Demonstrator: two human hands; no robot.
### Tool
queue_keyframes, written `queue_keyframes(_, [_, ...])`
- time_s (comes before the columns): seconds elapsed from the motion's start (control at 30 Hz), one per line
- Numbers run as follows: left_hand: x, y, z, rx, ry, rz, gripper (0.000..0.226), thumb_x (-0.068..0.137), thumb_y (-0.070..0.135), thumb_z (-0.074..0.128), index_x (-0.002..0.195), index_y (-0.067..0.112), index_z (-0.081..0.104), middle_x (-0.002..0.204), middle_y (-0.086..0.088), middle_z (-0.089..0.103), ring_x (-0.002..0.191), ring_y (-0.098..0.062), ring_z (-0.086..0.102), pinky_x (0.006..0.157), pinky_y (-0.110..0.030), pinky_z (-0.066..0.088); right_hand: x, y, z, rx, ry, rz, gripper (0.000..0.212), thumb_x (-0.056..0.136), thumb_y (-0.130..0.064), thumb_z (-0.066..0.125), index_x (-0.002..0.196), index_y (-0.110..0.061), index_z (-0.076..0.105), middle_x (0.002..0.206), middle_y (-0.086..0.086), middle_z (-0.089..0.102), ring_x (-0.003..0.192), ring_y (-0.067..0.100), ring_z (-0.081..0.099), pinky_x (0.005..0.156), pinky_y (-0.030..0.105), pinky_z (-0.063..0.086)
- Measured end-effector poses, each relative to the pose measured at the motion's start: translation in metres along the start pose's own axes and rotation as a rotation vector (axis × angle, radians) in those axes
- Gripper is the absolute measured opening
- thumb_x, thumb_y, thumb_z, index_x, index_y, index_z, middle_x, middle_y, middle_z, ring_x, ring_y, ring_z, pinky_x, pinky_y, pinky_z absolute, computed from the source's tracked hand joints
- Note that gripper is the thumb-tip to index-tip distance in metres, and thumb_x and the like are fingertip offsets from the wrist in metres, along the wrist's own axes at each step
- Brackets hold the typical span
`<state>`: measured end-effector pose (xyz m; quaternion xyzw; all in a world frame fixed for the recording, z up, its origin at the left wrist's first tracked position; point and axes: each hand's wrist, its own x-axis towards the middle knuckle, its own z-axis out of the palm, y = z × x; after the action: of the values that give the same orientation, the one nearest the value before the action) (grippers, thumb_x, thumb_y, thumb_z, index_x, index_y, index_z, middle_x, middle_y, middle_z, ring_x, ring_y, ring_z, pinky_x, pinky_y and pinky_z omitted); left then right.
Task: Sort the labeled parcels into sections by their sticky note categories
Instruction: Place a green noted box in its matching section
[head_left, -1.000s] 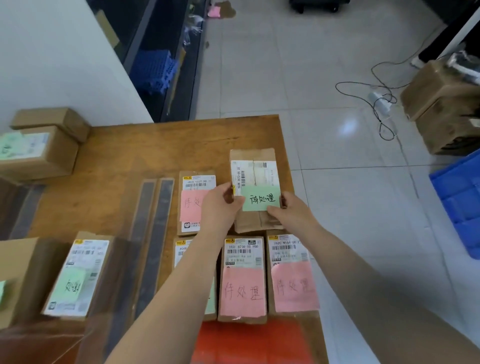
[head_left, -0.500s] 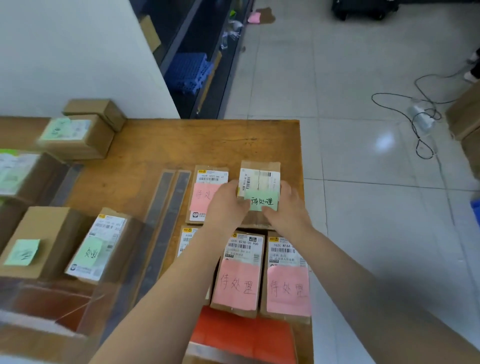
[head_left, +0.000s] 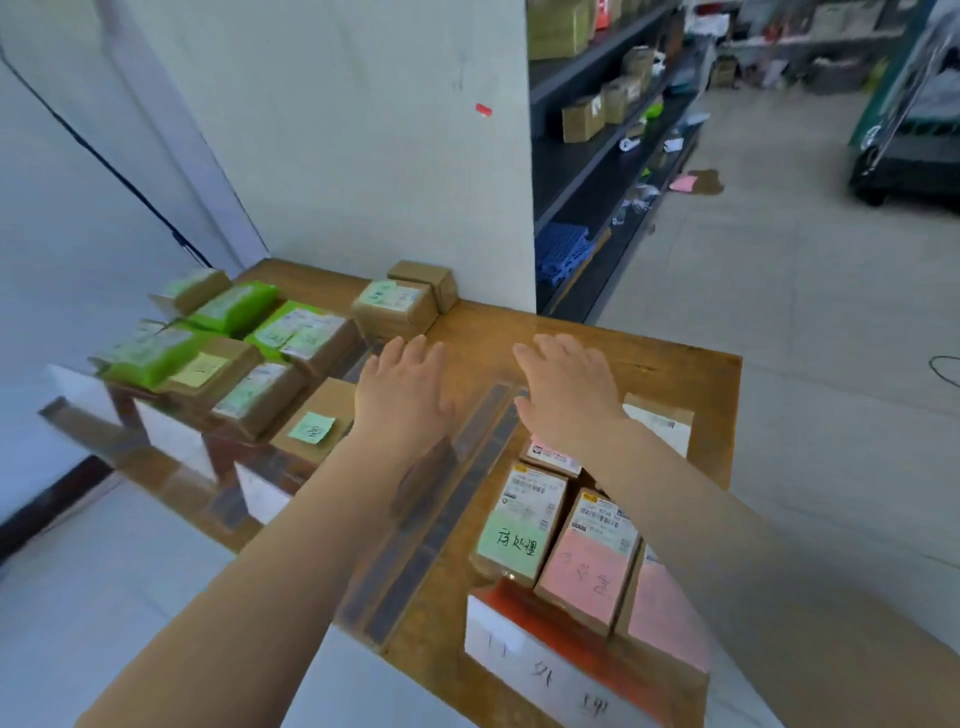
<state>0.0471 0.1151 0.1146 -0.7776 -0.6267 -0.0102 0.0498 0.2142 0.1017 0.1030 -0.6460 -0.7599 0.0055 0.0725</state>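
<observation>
Unsorted parcels (head_left: 244, 358) crowd the table (head_left: 670, 374) at ten o'clock; the left hand (head_left: 402, 395) hovers flat and empty, fingers straight; the right hand (head_left: 569, 389) likewise, holding nothing; sorted parcels (head_left: 566, 540) lie at five o'clock; a careless reach could probably knock the crowded boxes off the near edge.

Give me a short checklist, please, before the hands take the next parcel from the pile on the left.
1. Left hand free, fingers straight: ok.
2. Right hand free, fingers straight: ok.
3. Brown cardboard parcel with green sticky note lies nearest the left hand, nothing on top: ok.
4. Its note's writing readable: cannot tell, blurred.
5. Dark divider strips on the wooden table lie flat: ok.
</observation>
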Motion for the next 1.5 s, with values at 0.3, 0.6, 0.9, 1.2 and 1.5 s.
queue_keyframes(0.3, [-0.029, -0.131, -0.025, 0.088, 0.082, -0.077, 0.063, 0.092, 0.041, 0.047, 0.146, 0.022, 0.022, 0.154, -0.003, 0.026, 0.142, -0.026, 0.020, 0.113, -0.044, 0.024, 0.032, -0.125, -0.028, -0.071, 0.023, -0.093, 0.054, 0.092, -0.034, 0.048, 0.141, -0.020, 0.031, 0.143, 0.008, 0.039, 0.127, 0.029, 0.037, 0.100, 0.044, 0.035])
queue_keyframes(0.6, [-0.044, -0.276, -0.021, 0.103, 0.127, -0.034, 0.063, 0.093, 0.041, 0.045, 0.147, 0.021, 0.020, 0.154, -0.003, 0.025, 0.142, -0.024, 0.020, 0.111, -0.042, 0.025, 0.076, -0.260, -0.015, -0.050, 0.020, -0.026, 0.056, 0.092, -0.036, 0.049, 0.143, -0.020, 0.030, 0.146, 0.006, 0.036, 0.134, 0.028, 0.033, 0.102, 0.044, 0.033])
queue_keyframes(0.9, [-0.020, -0.344, -0.002, 0.080, 0.102, 0.047, 0.062, 0.095, 0.042, 0.040, 0.148, 0.021, 0.016, 0.155, -0.003, 0.022, 0.142, -0.025, 0.021, 0.111, -0.042, 0.024, 0.111, -0.317, 0.009, -0.098, -0.038, 0.038, 0.059, 0.094, -0.035, 0.047, 0.146, -0.020, 0.024, 0.151, 0.007, 0.027, 0.136, 0.028, 0.028, 0.104, 0.044, 0.031])
queue_keyframes(1.2, [0.071, -0.363, 0.032, 0.038, 0.060, 0.138, 0.062, 0.094, 0.039, 0.042, 0.147, 0.021, 0.018, 0.154, -0.002, 0.024, 0.143, -0.023, 0.021, 0.113, -0.042, 0.026, 0.185, -0.301, 0.043, -0.049, -0.070, 0.146, 0.056, 0.094, -0.035, 0.044, 0.145, -0.020, 0.025, 0.151, 0.007, 0.029, 0.137, 0.028, 0.028, 0.104, 0.043, 0.031])
queue_keyframes(1.5, [0.215, -0.351, 0.081, 0.056, -0.039, 0.247, 0.061, 0.094, 0.038, 0.043, 0.147, 0.021, 0.018, 0.154, -0.001, 0.025, 0.141, -0.023, 0.022, 0.113, -0.042, 0.025, 0.290, -0.242, 0.090, 0.048, -0.144, 0.315, 0.059, 0.095, -0.033, 0.045, 0.148, -0.022, 0.022, 0.154, 0.005, 0.025, 0.139, 0.026, 0.026, 0.109, 0.044, 0.028])
